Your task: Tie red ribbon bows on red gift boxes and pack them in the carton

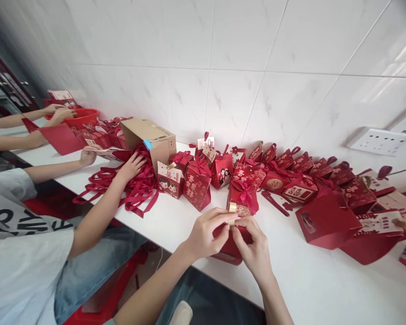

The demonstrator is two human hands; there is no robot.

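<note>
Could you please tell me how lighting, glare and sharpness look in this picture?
Head view: bright, diffuse light with soft shadows; head view: glare streaks the white wall at upper right; head view: the far-left background looks soft, and edges seem stretched; head view: the left hand and right hand at the red box look fairly clear.

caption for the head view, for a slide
Left hand and right hand meet at a gold ribbon over a red box, with more boxes behind.
</note>
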